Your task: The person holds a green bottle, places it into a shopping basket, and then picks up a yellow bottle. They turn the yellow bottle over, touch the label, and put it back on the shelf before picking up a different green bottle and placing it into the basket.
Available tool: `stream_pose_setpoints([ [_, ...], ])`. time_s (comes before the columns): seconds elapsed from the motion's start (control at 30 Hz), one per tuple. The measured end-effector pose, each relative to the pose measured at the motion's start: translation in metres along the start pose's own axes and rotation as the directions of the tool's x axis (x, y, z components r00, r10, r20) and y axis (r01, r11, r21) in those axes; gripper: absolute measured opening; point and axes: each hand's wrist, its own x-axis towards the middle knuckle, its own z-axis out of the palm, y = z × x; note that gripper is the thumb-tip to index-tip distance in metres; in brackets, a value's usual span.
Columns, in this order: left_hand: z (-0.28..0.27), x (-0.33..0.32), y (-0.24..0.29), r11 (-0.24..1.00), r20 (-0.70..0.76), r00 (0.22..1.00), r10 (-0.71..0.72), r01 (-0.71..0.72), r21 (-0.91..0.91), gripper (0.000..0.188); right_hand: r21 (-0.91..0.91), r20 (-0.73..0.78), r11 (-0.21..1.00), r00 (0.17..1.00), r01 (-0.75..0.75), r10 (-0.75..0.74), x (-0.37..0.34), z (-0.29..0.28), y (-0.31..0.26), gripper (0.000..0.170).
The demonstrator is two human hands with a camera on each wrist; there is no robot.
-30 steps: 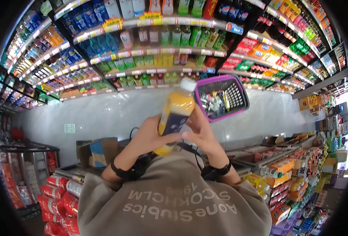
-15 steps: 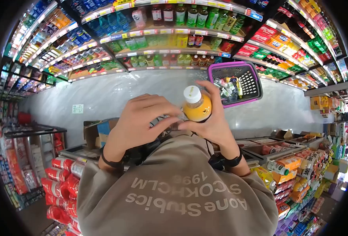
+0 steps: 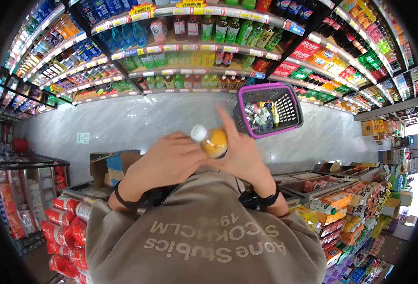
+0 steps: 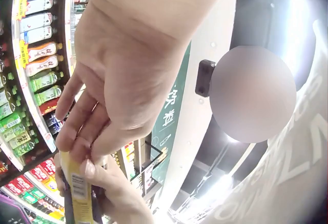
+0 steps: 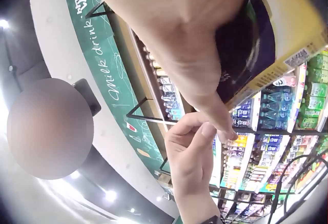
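A juice bottle (image 3: 215, 143) with a white cap and orange-yellow contents leans to the left in front of my chest. My right hand (image 3: 243, 154) grips its side, with the index finger extended past it. My left hand (image 3: 171, 158) is bent toward the bottle from the other side, fingertips right at it. In the left wrist view, the bottle (image 4: 80, 190) shows a yellow strip with a barcode and a dark label. Left thumb and fingers come together beside the right thumb in the right wrist view; I cannot tell whether they pinch the bottle (image 5: 271, 34).
A black basket with a purple rim (image 3: 298, 132) stands on the grey floor (image 3: 171, 111) ahead, with several packaged items inside. Beyond it rise drink shelves (image 3: 195, 47). An opened cardboard box (image 3: 102, 168) is at left; red packs (image 3: 65, 227) and stacked goods (image 3: 341, 213) flank me.
The bottle was held in both hands, then in the right hand alone with its cap toward the camera. Now it tilts left and the left hand is back against it. The basket view shifted with the head.
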Motion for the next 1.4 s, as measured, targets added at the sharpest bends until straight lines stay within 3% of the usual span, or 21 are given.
stream_pose_setpoints([
  [0.17, 0.008, -0.005, -0.002, 0.979, 0.064, 0.994, 0.090, -0.100, 0.179, 0.010, 0.025, 0.062, 0.997, 0.996, -0.068, 0.066, 0.002, 0.002, 0.000, 0.118],
  [0.4, 0.011, -0.006, 0.005, 0.854, 0.137, 0.970, 0.202, -0.242, 0.460, 0.005, 0.022, 0.115, 0.996, 0.990, -0.090, 0.087, 0.005, 0.007, 0.009, 0.107],
  [0.9, 0.014, -0.002, 0.012, 0.825, 0.150, 0.966, 0.211, -0.258, 0.503, 0.006, 0.034, 0.155, 0.998, 0.987, -0.050, 0.044, -0.001, 0.006, 0.014, 0.102],
  [1.2, 0.015, -0.010, 0.001, 0.902, 0.153, 0.971, 0.182, -0.227, 0.368, 0.007, -0.008, 0.164, 0.999, 0.985, -0.049, 0.050, 0.002, 0.007, 0.011, 0.098],
  [1.4, 0.014, -0.013, 0.004, 0.867, 0.178, 0.965, 0.192, -0.252, 0.429, 0.006, -0.015, 0.195, 0.999, 0.979, -0.052, 0.054, 0.005, 0.008, 0.006, 0.095],
])
